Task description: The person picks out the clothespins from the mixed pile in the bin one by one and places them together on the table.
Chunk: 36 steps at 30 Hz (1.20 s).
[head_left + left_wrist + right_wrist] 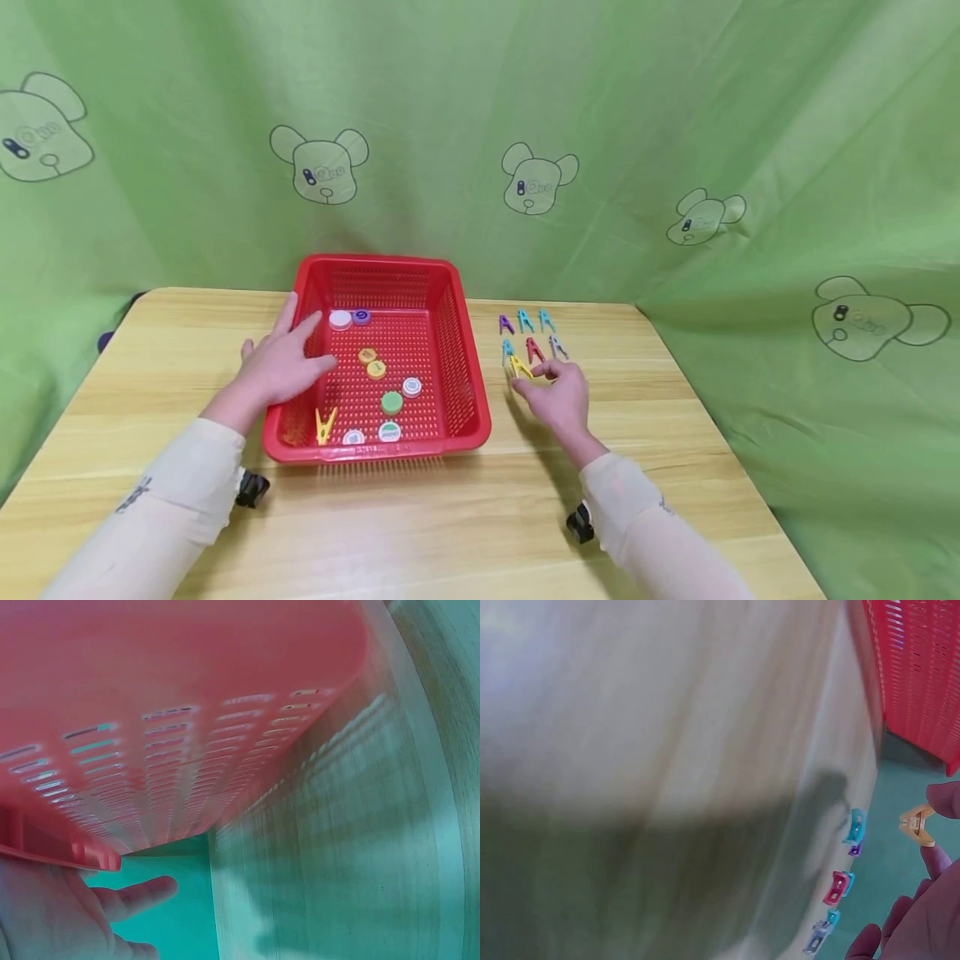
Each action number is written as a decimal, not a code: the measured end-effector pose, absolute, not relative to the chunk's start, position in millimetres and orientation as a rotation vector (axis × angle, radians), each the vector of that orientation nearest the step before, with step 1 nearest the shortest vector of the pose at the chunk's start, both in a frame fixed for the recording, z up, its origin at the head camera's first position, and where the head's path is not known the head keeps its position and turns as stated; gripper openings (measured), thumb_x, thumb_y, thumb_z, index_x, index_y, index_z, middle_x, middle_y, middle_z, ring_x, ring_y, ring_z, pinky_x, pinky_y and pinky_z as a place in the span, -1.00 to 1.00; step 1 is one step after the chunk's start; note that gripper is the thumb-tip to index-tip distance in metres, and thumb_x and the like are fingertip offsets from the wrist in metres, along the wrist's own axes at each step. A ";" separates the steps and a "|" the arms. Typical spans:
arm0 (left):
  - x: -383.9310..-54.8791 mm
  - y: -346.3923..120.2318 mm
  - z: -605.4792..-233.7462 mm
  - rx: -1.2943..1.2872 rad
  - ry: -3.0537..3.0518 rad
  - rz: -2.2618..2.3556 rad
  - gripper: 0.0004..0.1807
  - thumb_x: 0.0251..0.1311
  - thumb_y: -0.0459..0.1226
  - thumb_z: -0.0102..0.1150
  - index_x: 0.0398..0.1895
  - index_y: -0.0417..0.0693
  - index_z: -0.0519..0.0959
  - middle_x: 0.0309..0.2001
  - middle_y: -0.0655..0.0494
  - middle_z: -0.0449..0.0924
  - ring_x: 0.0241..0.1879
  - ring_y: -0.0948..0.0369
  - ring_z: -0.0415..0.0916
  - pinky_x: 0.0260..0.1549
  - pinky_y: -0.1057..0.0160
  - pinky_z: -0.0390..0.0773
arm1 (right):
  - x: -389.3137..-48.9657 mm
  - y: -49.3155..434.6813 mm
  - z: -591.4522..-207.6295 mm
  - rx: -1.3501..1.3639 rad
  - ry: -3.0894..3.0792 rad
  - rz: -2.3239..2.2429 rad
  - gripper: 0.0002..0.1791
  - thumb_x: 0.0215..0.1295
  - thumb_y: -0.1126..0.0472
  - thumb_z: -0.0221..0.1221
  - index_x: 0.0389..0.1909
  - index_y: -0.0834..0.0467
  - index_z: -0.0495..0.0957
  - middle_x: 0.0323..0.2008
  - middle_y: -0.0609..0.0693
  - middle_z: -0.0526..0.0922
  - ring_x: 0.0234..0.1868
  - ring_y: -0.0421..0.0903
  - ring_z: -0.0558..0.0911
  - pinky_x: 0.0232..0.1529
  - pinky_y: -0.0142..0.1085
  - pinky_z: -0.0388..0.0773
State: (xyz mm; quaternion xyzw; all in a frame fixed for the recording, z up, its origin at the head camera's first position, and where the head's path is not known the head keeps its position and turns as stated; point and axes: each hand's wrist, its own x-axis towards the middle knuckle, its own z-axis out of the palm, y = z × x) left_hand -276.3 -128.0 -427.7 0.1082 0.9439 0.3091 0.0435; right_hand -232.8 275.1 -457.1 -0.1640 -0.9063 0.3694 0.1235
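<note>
My right hand point(558, 398) pinches a yellow clothespin point(520, 367) between thumb and forefinger. In the right wrist view the clothespin point(915, 823) is up off the tabletop. Close by on the table stand several small clothespins in two rows, among them a purple one point(507, 324), a red one point(534, 350) and a pale lilac one point(558, 347). My left hand point(281, 367) rests over the left rim of a red plastic basket point(471, 392), its fingers spread and fairly straight. Inside the basket lie another yellow clothespin point(325, 426) and several round caps, one of them green point(392, 403).
The basket stands left of centre on a wooden table point(525, 517), with a perforated side wall point(172, 757) showing in the left wrist view. A green curtain point(450, 125) printed with bear heads hangs behind the table and along its right side.
</note>
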 end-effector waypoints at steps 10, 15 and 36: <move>-276.2 -128.3 -428.1 0.332 2.887 0.951 -0.05 0.27 0.03 0.18 0.59 -0.14 0.00 0.57 -0.05 -0.65 0.37 -0.47 -0.01 0.19 -0.56 -0.40 | -229.4 274.6 -470.4 -0.484 -2.672 1.067 -0.62 -0.02 0.06 0.51 -0.27 0.17 0.63 -0.11 0.11 0.55 -0.11 0.05 0.48 -0.08 -0.07 0.48; -276.2 -128.4 -427.8 0.332 2.880 0.959 -0.04 0.26 0.04 0.18 0.59 -0.14 0.00 0.57 -0.04 -0.65 0.38 -0.47 -0.02 0.19 -0.56 -0.40 | -228.9 275.6 -476.0 -0.496 -2.680 1.051 -0.63 -0.01 0.07 0.52 -0.28 0.18 0.63 -0.15 0.10 0.57 -0.16 0.03 0.49 -0.16 -0.12 0.48; -275.7 -128.2 -427.5 0.326 2.875 0.964 -0.04 0.27 0.02 0.19 0.59 -0.15 0.00 0.57 -0.05 -0.64 0.37 -0.47 0.00 0.19 -0.56 -0.40 | -229.2 280.5 -490.0 -0.550 -2.799 0.873 -0.62 -0.04 -0.05 0.52 -0.37 0.11 0.63 -0.19 0.09 0.50 -0.17 0.05 0.48 -0.25 -0.08 0.43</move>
